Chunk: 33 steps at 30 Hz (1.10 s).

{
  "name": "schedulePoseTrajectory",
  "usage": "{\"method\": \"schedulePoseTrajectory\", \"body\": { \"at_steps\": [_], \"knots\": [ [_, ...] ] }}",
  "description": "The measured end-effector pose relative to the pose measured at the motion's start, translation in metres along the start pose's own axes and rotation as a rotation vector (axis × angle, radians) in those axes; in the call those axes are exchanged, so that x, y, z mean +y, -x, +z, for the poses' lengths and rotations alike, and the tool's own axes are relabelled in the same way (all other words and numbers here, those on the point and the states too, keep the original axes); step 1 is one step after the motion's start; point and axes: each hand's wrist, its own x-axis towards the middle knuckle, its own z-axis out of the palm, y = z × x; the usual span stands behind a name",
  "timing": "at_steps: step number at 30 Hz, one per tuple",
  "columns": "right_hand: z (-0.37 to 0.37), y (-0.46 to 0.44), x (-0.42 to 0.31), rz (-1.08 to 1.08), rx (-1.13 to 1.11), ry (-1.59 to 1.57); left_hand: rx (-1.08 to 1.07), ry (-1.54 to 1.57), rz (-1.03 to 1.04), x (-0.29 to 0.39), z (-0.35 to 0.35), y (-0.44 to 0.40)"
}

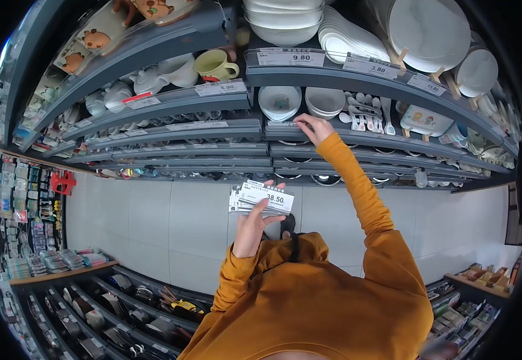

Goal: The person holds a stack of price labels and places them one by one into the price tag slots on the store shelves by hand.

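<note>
A stack of white printed price tags [276, 199] is in my left hand [252, 227], thumb on top and fingers behind; the front tag reads 38.50. My right hand [316, 128] reaches up to the shelf edge, its fingertips pinched at the end of a narrow price tag [280, 124] in the edge strip. Just above that spot sits a white bowl [280, 102] with a small greenish item inside. To its right are stacked white bowls [325, 101] and several white spoons [369, 111].
Higher shelves hold a yellow-green mug [216, 66], stacked white dishes [286, 24] and large plates [429, 33]. Lower shelves project below my right hand. Pale floor tiles [201, 240] lie beneath me. Behind me is another shelf unit [111, 306] with pans; hanging packets [24, 204] line the left.
</note>
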Motion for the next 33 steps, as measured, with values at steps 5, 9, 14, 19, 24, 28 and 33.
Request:
{"method": "schedulePoseTrajectory", "body": {
  "at_steps": [5,9,14,19,24,28,33],
  "knots": [
    [-0.003,0.005,0.005,-0.121,-0.033,0.14,0.017,-0.003,-0.017,-0.007,0.01,-0.011],
    [-0.005,0.014,-0.009,-0.135,0.04,0.17,0.041,-0.016,0.007,-0.006,0.025,-0.011],
    [-0.025,0.063,-0.075,0.194,0.189,-0.581,0.149,-0.069,0.05,-0.008,0.027,-0.01],
    [-0.042,0.128,-0.13,0.28,0.172,-0.924,0.196,-0.149,0.152,-0.013,0.044,-0.009],
    [-0.052,0.15,-0.15,0.327,0.259,-0.908,0.152,-0.239,0.088,-0.01,0.056,-0.001],
    [-0.058,0.155,-0.154,0.304,0.308,-0.872,0.093,-0.243,0.097,-0.01,0.06,0.004],
    [-0.055,0.165,-0.164,0.335,0.339,-0.876,0.028,-0.238,0.086,-0.005,0.06,0.016]
  ]
}}
